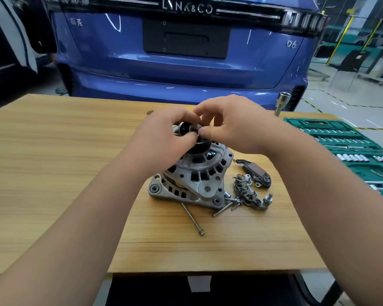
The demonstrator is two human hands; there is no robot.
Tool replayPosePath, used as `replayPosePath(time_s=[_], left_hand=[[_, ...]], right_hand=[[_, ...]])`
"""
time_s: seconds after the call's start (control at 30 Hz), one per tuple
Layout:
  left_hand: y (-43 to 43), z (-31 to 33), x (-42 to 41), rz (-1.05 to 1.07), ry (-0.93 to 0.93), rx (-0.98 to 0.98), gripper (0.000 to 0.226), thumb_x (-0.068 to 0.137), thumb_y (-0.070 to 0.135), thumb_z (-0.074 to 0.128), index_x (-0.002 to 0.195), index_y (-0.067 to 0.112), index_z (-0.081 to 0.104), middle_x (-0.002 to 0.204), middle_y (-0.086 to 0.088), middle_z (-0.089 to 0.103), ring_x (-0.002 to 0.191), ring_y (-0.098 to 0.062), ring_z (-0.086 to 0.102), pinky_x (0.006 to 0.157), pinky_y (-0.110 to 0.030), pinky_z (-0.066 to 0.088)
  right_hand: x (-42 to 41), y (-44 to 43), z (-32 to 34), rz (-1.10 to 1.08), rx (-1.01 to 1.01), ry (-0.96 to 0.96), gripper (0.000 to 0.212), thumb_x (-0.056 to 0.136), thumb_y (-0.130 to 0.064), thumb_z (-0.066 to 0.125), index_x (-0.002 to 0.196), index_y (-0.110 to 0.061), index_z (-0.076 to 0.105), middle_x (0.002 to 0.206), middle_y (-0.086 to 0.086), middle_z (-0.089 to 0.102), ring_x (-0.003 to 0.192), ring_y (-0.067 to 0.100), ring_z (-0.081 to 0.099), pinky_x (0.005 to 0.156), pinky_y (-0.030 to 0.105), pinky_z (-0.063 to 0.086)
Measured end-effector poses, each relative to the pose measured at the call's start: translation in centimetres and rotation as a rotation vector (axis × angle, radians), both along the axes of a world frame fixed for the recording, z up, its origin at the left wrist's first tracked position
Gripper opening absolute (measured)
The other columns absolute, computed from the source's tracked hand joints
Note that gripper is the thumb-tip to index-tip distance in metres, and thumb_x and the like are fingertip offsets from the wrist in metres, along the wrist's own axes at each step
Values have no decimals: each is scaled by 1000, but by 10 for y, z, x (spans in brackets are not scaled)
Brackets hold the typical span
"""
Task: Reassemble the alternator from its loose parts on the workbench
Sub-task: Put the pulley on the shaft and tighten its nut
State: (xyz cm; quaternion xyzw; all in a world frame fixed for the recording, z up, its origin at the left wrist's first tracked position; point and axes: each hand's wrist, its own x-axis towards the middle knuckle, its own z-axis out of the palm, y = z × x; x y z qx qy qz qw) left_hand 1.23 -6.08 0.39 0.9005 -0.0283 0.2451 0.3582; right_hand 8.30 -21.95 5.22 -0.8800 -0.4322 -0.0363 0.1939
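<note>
Grey cast-metal alternator body point(194, 175), resting at the centre of the frame on the pale wood-grain workbench point(53, 151), tilted so that its black pulley point(194, 146) points up and away from the viewer. The body is judged heavy, rigid and hard to upset. Its ribbed, slotted casing and lug ears offer firm holds, whereas the smooth pulley rim is likely to slip under bare fingers. The hands meet directly above the body, at the pulley end. The left hand point(164, 133) comes in from the lower left with its fingers curled round the pulley. The right hand point(237, 124) comes in from the right, thumb and fingertips pinching at the pulley's hub. Whether a nut or washer lies between those fingertips cannot be told. The casing itself is held by neither hand. To the lower right of the body, well clear of both hands, lie the unfitted parts: a long loose through-bolt point(192, 219), a cluster of shorter bolts point(228, 204), a grey rectifier plate point(250, 193) and a dark regulator and brush holder piece point(258, 173). The last two are judged light and delicate, best lifted by their edges. A green socket tray point(341, 138) occupies the right edge of the frame, and a blue car point(186, 69) fills the top.
</note>
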Motion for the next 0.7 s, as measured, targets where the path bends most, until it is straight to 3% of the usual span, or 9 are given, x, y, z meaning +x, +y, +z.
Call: replayPosePath(time_s=[0.07,0.17,0.27,0.33,0.43,0.6,0.7], left_hand=[[4,-13,-6,9,-49,-192,36,85,19,65,112,42,58,116,26,60,110,6,55,90,-19,47],[8,-26,-11,152,-74,-351,33,92,20,58,122,34,57,118,20,60,111,3,54,92,-26,49],[9,-29,-12,198,15,-248,25,97,36,48,119,36,59,107,22,62,101,3,57,81,-19,44],[4,-29,-15,196,44,-140,24,98,36,45,116,35,61,101,23,62,94,2,56,74,-14,41],[2,-36,-19,223,34,101,33,94,34,51,123,23,61,118,10,60,114,-11,45,97,-25,36],[2,-38,-21,296,54,238,57,78,60,52,130,36,51,124,14,47,121,-14,34,93,-27,17],[-1,-32,-15,190,24,138,69,70,68,54,131,36,48,121,18,47,116,-8,40,94,-24,29]], right_hand=[[3,5,7,15,-128,-62,25,89,-31,65,114,-32,67,82,-24,55,73,-7,50,60,12,33],[5,13,15,32,-239,-116,24,89,-32,65,112,-29,69,78,-23,52,72,-3,50,58,13,32],[2,18,20,18,-306,-210,25,89,-28,62,113,-30,69,87,-17,60,83,12,55,68,26,45],[0,18,20,1,-315,-244,24,90,-25,60,111,-29,69,95,-11,64,88,16,56,77,33,50],[-1,18,16,-8,-271,-225,21,89,-26,60,107,-26,70,93,-9,64,87,17,58,78,36,53],[0,17,13,-20,-170,-187,20,91,-22,57,103,-25,73,94,-8,67,89,16,61,80,38,54],[1,17,17,10,-247,-191,23,92,-27,56,108,-27,73,98,-8,69,89,16,61,77,35,53]])
